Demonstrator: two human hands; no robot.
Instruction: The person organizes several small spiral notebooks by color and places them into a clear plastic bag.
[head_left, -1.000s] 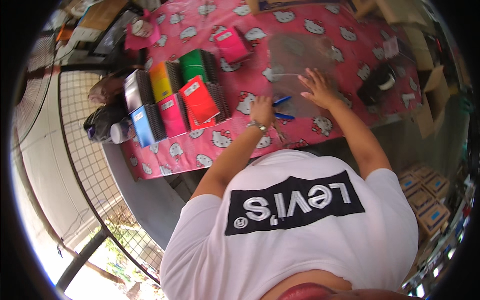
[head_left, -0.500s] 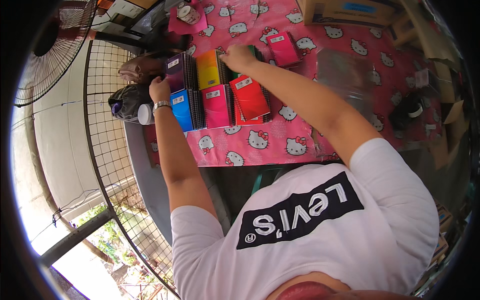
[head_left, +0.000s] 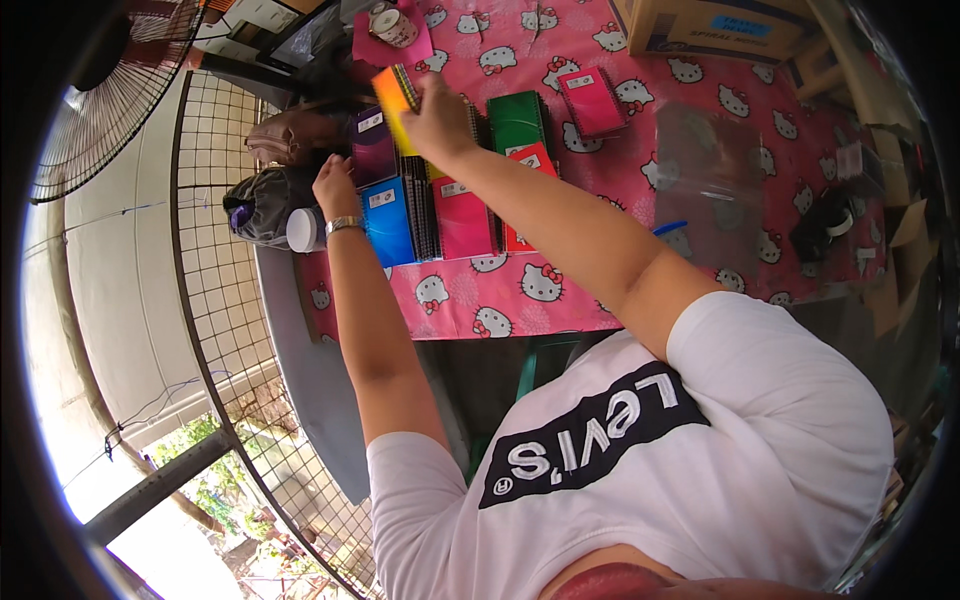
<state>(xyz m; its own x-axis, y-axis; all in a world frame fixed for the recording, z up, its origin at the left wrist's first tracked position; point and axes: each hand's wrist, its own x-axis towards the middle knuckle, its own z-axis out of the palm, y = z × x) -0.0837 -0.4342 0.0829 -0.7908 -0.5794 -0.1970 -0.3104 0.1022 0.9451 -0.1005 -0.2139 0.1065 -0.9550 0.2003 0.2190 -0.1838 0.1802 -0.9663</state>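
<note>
My right hand (head_left: 440,120) grips a yellow-orange spiral notebook (head_left: 393,105), tilted and blurred, above the back row of notebooks. My left hand (head_left: 335,187), its fingers bent together, is at the left edge of a purple spiral notebook (head_left: 374,150) and seems to pinch it. Stacks of spiral notebooks lie side by side: blue (head_left: 386,215) and pink (head_left: 466,215) in front, green (head_left: 517,120) behind. A red notebook (head_left: 535,160) is partly covered by my right forearm. Another pink notebook (head_left: 592,102) lies apart to the right.
The table has a pink patterned cover (head_left: 540,283). A white-lidded jar (head_left: 305,230), a dark bag (head_left: 262,208) and a brown pouch (head_left: 290,138) stand at left. Clear plastic (head_left: 705,190), a blue pen (head_left: 670,228), a tape roll (head_left: 838,222) and a cardboard box (head_left: 720,30) are at right.
My right hand has moved left and lifted a yellow notebook off its stack. My left hand stays beside the purple notebook. The view has shifted slightly, and a blue pen now shows.
</note>
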